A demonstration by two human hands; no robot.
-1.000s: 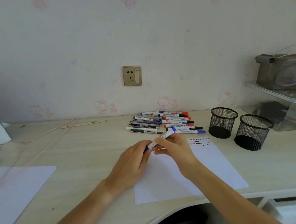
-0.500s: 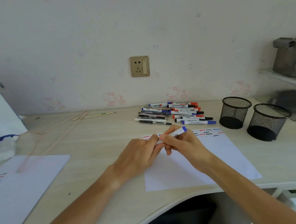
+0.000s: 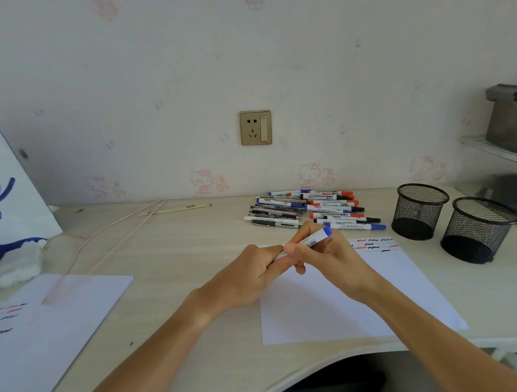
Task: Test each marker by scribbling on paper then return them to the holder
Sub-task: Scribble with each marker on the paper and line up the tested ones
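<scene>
Blue-ended whiteboard marker (image 3: 310,241) sits above the scribbled paper (image 3: 342,305), our right hand (image 3: 330,258) pinching its barrel, our left hand (image 3: 253,275) curled over the hidden near end, likely working the cap; mesh holders (image 3: 418,213) wait empty beside the marker pile (image 3: 309,211).

Over the last second both hands have stayed joined on the blue-ended marker (image 3: 311,240), but the left hand (image 3: 256,271) has closed more tightly over its near end and the right hand (image 3: 324,252) has shifted along the barrel. The marker now lies flatter. The head has turned left, bringing a second scribbled sheet (image 3: 47,324) into view.
</scene>
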